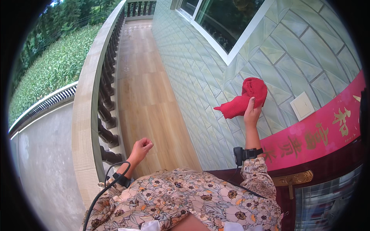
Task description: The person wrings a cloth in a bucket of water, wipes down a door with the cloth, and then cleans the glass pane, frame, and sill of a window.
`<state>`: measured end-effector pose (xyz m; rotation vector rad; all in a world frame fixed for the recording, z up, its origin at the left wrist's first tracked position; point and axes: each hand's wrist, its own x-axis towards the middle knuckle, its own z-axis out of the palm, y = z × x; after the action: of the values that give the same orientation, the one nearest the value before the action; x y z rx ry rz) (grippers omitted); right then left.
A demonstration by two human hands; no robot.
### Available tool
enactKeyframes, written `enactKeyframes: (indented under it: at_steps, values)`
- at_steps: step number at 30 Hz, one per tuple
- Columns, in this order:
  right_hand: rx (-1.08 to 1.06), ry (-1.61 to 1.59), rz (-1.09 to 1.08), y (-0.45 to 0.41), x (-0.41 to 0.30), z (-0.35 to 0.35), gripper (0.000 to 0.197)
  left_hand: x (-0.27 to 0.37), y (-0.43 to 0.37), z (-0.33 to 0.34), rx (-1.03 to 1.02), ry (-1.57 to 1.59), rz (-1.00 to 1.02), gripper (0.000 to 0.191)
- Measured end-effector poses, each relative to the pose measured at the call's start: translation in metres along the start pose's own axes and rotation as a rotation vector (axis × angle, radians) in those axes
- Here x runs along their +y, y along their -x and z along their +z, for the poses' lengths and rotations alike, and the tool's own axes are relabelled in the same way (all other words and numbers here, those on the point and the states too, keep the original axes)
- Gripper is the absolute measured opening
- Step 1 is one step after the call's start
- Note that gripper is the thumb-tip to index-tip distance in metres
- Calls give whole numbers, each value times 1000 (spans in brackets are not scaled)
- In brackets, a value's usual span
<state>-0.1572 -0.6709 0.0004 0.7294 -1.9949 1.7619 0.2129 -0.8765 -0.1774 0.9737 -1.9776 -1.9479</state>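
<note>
My right hand (252, 112) grips a bunched red cloth (245, 98), its thumb pressed on the near side. The cloth is up against or just in front of the green tiled wall (277, 57); I cannot tell whether it touches. A tapered end of the cloth points left. Over the wood-look floor (147, 115), my left hand (141, 148) hangs with its fingers curled in and nothing visible in them. Both wrists wear black straps, the right one with a small box and a cable.
A balustrade with dark balusters (107, 112) and a pale handrail (86, 86) runs along the left. On the right are a white-framed window (228, 29), a light switch (302, 106), a red paper banner bearing writing (312, 130), and a dark door with a brass handle (292, 179).
</note>
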Motion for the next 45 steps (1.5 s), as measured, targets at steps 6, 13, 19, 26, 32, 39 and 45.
enactKeyframes:
  at_steps: [6,13,19,26,32,39,45]
  values:
    - [-79,182,-100,-72,56,175,50,35,-110,-105,38,28,5,16]
    - [-38,1010,-484,-53,111,193,64,-3,-129,-138,191,115,-23,13]
    - [-126,1405,-319,-23,136,199,55,-27,-119,-178,306,241,-131,10]
    - [-305,1248,-177,-37,116,258,51,-39,-83,-195,310,265,-171,10]
    - [-395,1206,-170,-22,102,257,56,-40,-64,-185,352,309,-194,12]
    - [-434,1130,-174,-21,134,232,58,-21,-95,-178,286,209,-118,11]
    - [-421,1084,-275,-40,115,237,58,-33,-91,-164,269,223,-150,10]
